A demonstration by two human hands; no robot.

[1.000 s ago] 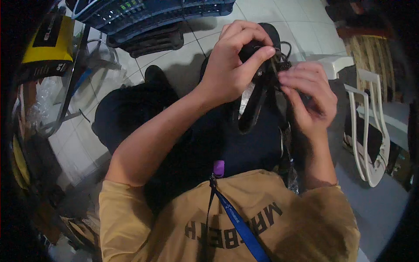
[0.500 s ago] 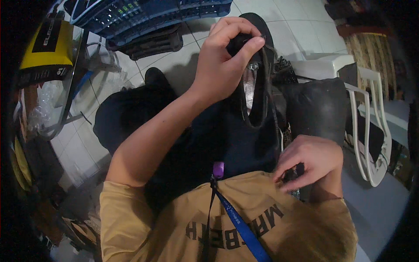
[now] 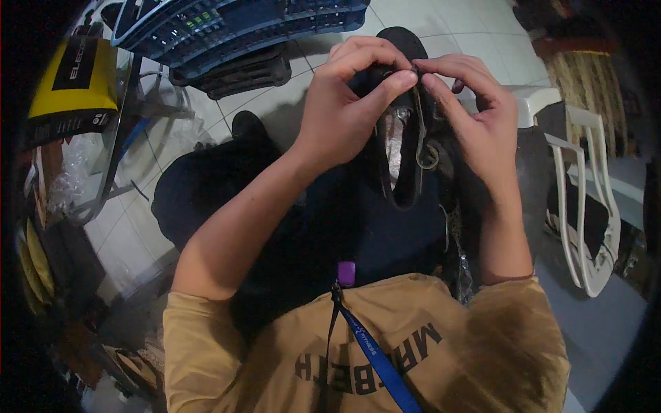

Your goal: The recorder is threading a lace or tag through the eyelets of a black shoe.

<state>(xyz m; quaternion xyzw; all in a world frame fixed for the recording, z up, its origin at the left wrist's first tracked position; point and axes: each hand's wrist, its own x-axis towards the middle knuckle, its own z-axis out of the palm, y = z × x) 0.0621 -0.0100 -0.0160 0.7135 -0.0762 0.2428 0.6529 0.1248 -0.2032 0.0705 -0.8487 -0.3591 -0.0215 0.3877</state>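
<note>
A black shoe [image 3: 403, 43] rests over my lap, its toe pointing away from me. Shiny silvery lining [image 3: 394, 148] shows inside its opening. My left hand [image 3: 337, 103] is closed on the shoe's upper near the front of the opening, thumb and fingers pinching its edge. From the other side my right hand [image 3: 478, 103] meets it, thumb and forefinger pinched at the same spot. What lies between the right fingertips is too small and dark to make out. A thin dark strap [image 3: 428, 157] hangs in a curl along the shoe's right side.
A blue plastic basket [image 3: 241, 31] stands at the far left above a black crate [image 3: 241, 72]. Further left is a yellow and black box [image 3: 72, 76]. On the right is a white plastic chair [image 3: 585, 199]. A blue lanyard [image 3: 375, 351] hangs over my shirt.
My right hand has moved up from beside my waist to the shoe, and its fingertips now meet those of my left. The left hand keeps its hold.
</note>
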